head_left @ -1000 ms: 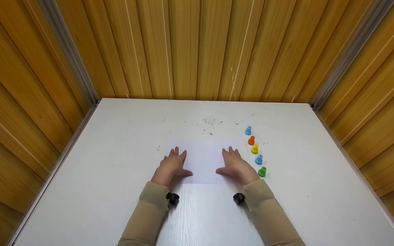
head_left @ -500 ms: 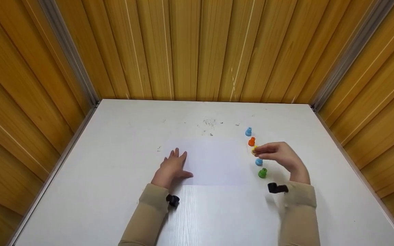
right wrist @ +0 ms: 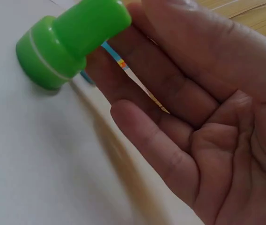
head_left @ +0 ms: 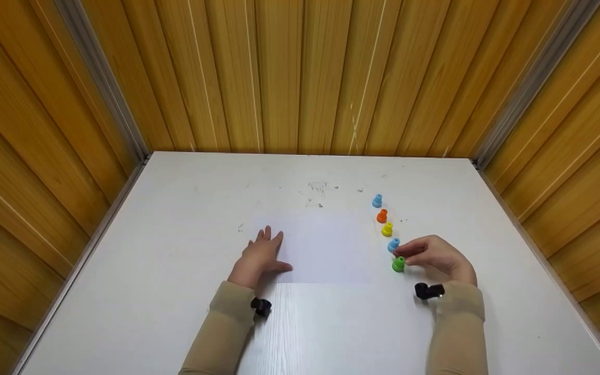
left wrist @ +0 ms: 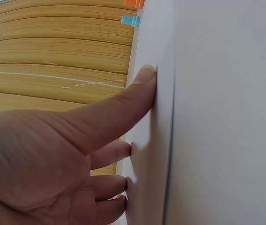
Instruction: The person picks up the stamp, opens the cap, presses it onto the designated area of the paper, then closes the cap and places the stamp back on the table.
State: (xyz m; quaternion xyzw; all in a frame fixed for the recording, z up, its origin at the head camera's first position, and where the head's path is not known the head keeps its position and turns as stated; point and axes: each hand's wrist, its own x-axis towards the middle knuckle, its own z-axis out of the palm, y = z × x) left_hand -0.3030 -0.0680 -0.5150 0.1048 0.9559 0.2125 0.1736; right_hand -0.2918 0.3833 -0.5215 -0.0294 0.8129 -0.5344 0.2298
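A white sheet of paper [head_left: 326, 250] lies flat on the table. My left hand [head_left: 262, 258] rests on its left side, fingers spread and thumb straight; in the left wrist view the thumb [left wrist: 123, 110] touches the sheet. At the right stands a green toy stamp [head_left: 398, 265] with a narrow handle and a wider, seamed base. Around its right and far sides is my right hand [head_left: 438, 258], fingers loosely bent. In the right wrist view the green stamp [right wrist: 72, 51] shows no clear pinch. Just beyond it stands a light blue stamp [head_left: 394, 245], close to the fingertips.
Farther back in the same row stand a yellow stamp [head_left: 387, 229], an orange stamp [head_left: 382, 215] and another light blue stamp [head_left: 377, 200]. Dark marks [head_left: 317, 186] spot the white table. Wood-patterned walls [head_left: 300, 78] enclose its back and sides.
My right hand has left the paper, gone right to the yellow stamp, then come nearer to the green one. The left hand stays put. The stamps stand about where they were.
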